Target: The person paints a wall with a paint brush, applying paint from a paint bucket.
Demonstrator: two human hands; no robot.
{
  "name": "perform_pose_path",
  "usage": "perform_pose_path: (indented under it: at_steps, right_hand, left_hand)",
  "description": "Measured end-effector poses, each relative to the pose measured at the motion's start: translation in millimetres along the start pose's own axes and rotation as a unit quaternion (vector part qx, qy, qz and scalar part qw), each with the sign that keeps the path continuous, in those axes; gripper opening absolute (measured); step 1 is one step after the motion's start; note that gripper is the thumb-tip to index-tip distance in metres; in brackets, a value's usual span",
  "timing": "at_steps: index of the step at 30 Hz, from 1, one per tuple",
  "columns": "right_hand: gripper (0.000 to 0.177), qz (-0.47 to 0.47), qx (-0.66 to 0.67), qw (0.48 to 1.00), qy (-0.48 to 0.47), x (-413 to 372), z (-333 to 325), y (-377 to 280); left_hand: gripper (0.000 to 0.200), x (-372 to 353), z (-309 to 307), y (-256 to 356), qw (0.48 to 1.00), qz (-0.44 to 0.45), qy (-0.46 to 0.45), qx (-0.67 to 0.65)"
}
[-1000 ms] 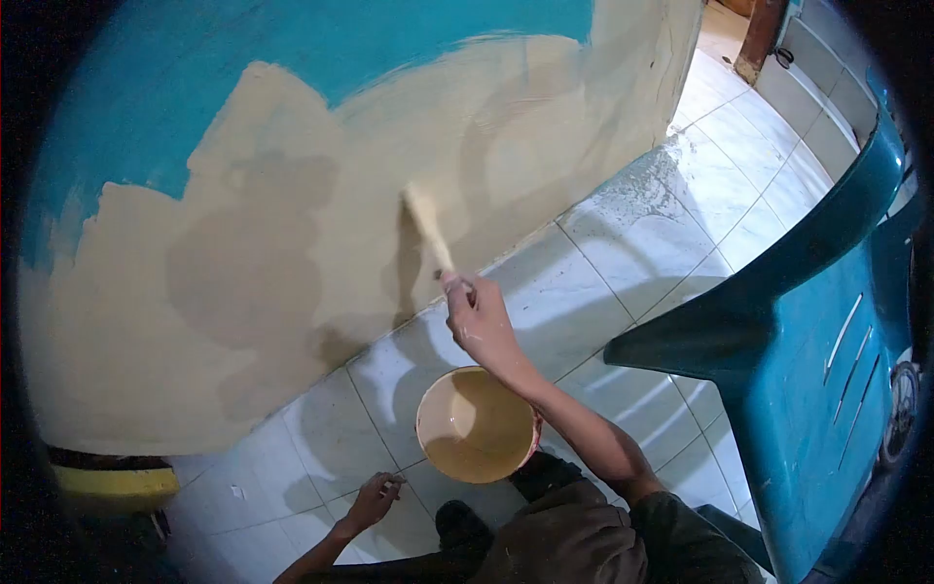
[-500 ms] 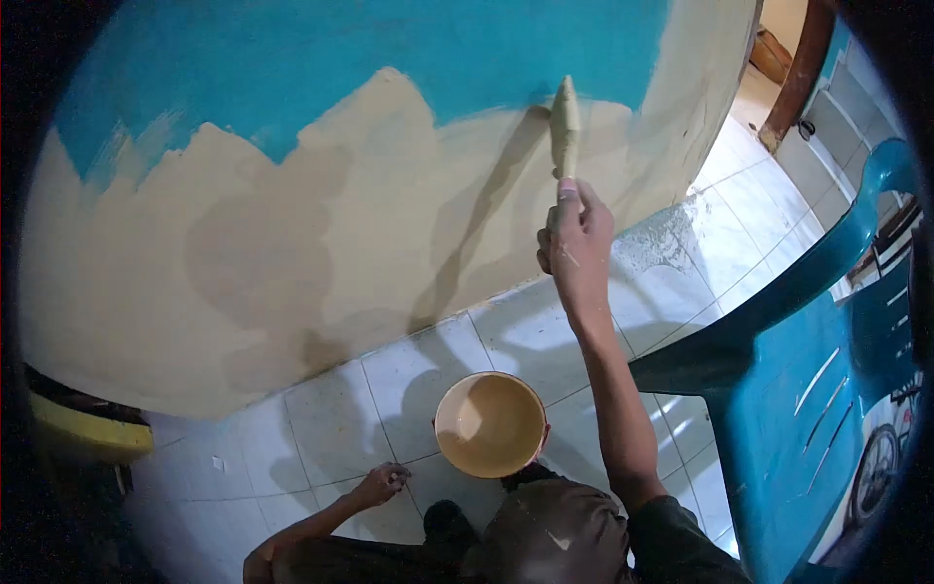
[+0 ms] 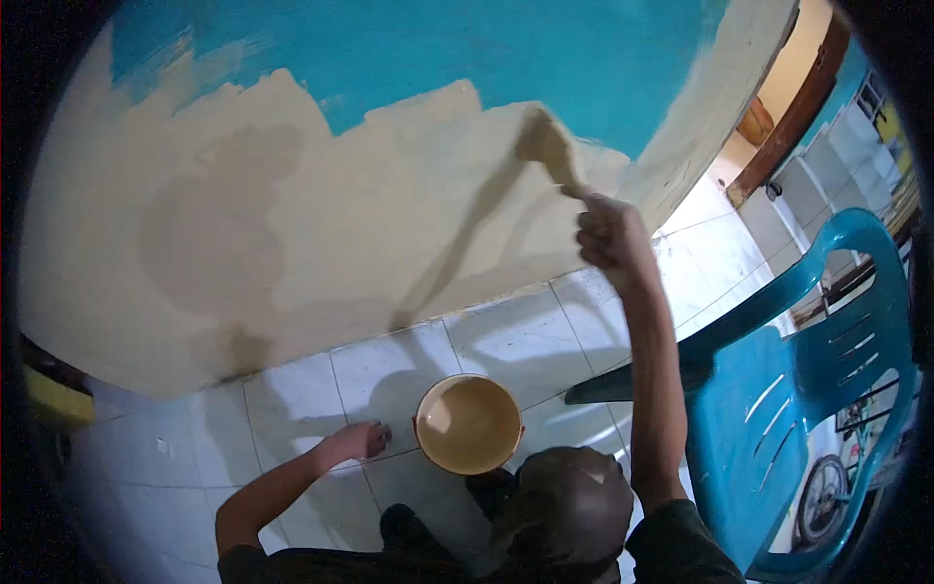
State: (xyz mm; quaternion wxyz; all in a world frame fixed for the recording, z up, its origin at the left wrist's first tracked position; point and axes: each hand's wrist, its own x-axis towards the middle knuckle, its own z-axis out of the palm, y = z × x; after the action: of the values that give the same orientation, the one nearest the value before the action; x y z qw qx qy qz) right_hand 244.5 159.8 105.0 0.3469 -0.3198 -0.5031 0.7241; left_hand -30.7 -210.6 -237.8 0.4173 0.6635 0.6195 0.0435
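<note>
My right hand (image 3: 613, 234) is closed around the handle of a paintbrush (image 3: 553, 151) covered in cream paint. The brush's bristles lie at the border where cream paint (image 3: 389, 214) meets the blue part of the wall (image 3: 409, 49). Low on the left, my left hand (image 3: 360, 441) hangs over the tiled floor with nothing visible in it and its fingers loosely bent and slightly apart. Just right of that hand is a round bucket (image 3: 469, 424) with cream paint inside, close to my feet.
A teal plastic chair (image 3: 749, 409) stands at my right, near my right arm. White floor tiles (image 3: 496, 326) run along the wall's base. Beyond the wall's right edge is a brown door frame (image 3: 793, 107). A bicycle wheel (image 3: 823, 498) shows behind the chair.
The brush has turned from pointing upright to leaning left, its bristles now at the paint border. Cream paint reaches higher near the brush. My left hand appears nearer the bucket, and the view has shifted.
</note>
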Motion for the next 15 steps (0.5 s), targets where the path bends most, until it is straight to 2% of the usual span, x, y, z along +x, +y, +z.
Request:
perform_pose_path:
  at_steps: [1, 3, 5, 7, 9, 10, 11, 12, 13, 14, 15]
  right_hand:
    - [0.035, -0.015, -0.002, 0.999, 0.030, 3.1, -11.9, -4.5]
    - [0.034, -0.069, 0.012, 0.993, 0.096, 6.1, -23.7, -5.2]
    - [0.032, -0.113, -0.001, 0.969, 0.219, 8.5, -26.1, -5.9]
    - [0.027, -0.181, 0.022, 0.952, 0.245, 20.3, -37.1, 5.2]
    - [0.020, -0.128, -0.038, 0.959, 0.250, 39.2, -37.5, 17.0]
    - [0.020, -0.115, -0.085, 0.970, 0.196, 43.4, -29.5, 27.5]
    - [0.022, -0.101, -0.156, 0.961, 0.207, 41.3, -3.3, 34.4]
    - [0.030, -0.143, -0.130, 0.963, 0.186, 33.5, 21.4, 46.2]
    - [0.034, -0.118, -0.154, 0.968, 0.162, 13.8, 54.2, 45.1]
    - [0.038, -0.139, -0.231, 0.952, 0.145, 8.5, 72.7, 57.5]
    - [0.042, -0.104, -0.242, 0.959, 0.106, -5.5, 94.7, 62.4]
  left_hand:
    - [0.024, 1.4, 5.0, -1.7, 1.000, 0.006, 0.005, -0.005]
    - [0.025, -2.9, 13.0, -9.9, 0.996, 0.032, 0.071, -0.043]
    - [0.025, -5.9, 15.2, -21.4, 0.997, 0.027, 0.074, -0.010]
    - [0.026, -13.1, 16.9, -31.4, 0.997, 0.022, 0.074, 0.026]
    - [0.026, -15.4, 13.1, -38.0, 0.996, -0.009, 0.074, 0.037]
    - [0.026, -18.3, 5.0, -32.0, 0.997, -0.001, 0.070, 0.038]
    - [0.026, -24.1, -11.5, -22.7, 0.998, -0.029, 0.052, 0.031]
    - [0.026, -25.1, -20.7, -18.6, 0.997, -0.058, 0.032, 0.024]
    - [0.026, -20.1, -15.7, -29.6, 0.998, -0.053, 0.027, 0.025]
    - [0.026, -13.8, -8.4, -47.6, 0.995, -0.026, 0.087, 0.040]
    - [0.026, -10.3, -4.8, -58.4, 0.988, 0.001, 0.144, 0.055]
